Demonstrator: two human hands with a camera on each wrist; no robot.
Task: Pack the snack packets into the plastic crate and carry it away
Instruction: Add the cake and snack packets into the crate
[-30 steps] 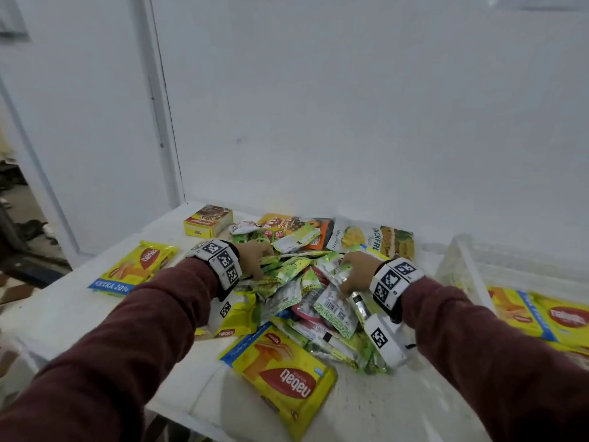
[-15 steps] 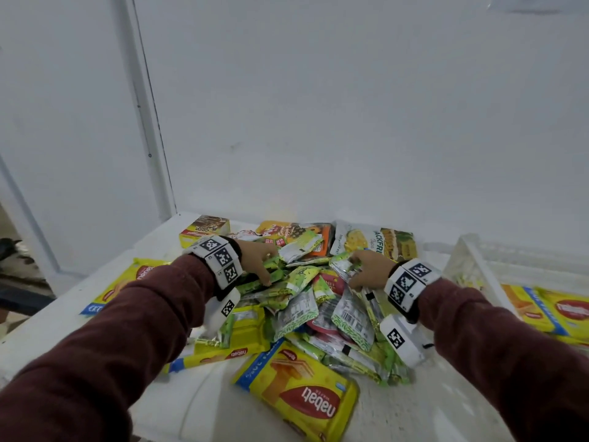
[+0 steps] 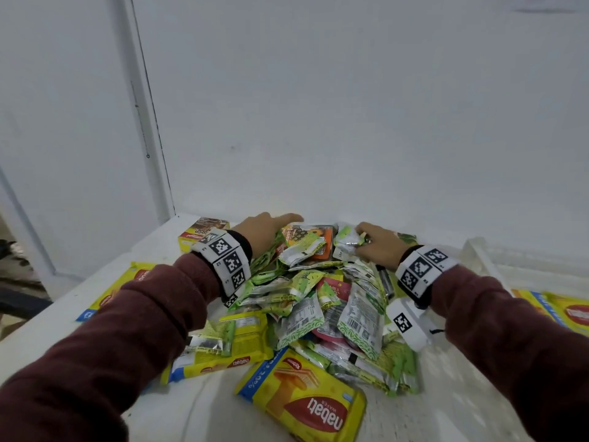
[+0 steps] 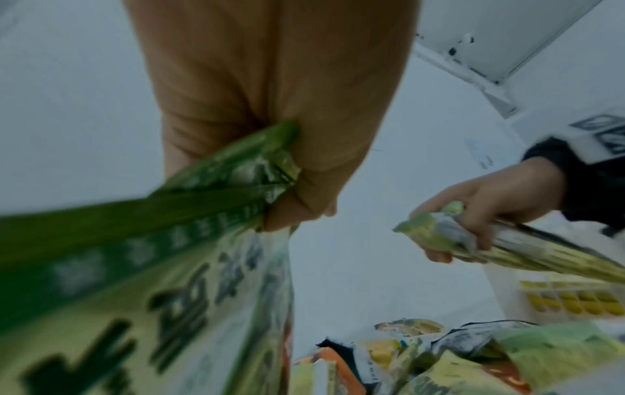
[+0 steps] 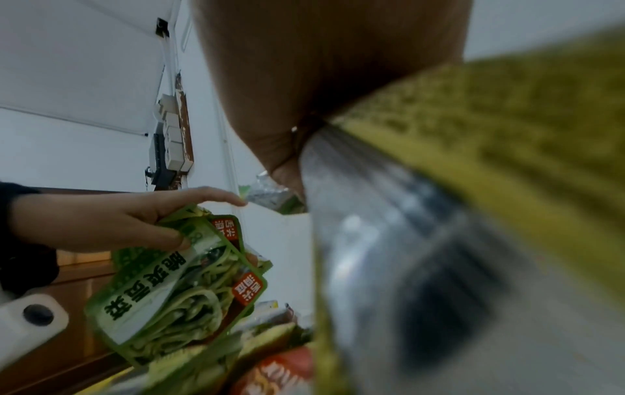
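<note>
A heap of small green and silver snack packets point(image 3: 318, 301) lies in the middle of the white table point(image 3: 462, 393). My left hand point(image 3: 264, 231) is at the heap's far left. It pinches green noodle packets point(image 4: 152, 240) between thumb and fingers, with the index finger stretched out; the packets point(image 5: 176, 280) and hand point(image 5: 101, 221) also show in the right wrist view. My right hand point(image 3: 381, 248) is at the heap's far right and grips a bunch of silver-and-green packets point(image 5: 439, 213). The clear plastic crate point(image 3: 475, 253) stands right of the heap.
Large yellow wafer packets lie at the front point(image 3: 306, 403), at the left point(image 3: 118, 288) and inside the crate point(image 3: 567, 311). A small yellow box point(image 3: 204, 234) sits at the back left. White walls close the table behind, and the table edge drops off on the left.
Both hands have reached farther across the heap to its back edge and closed on packets there. The view has moved closer to the table.
</note>
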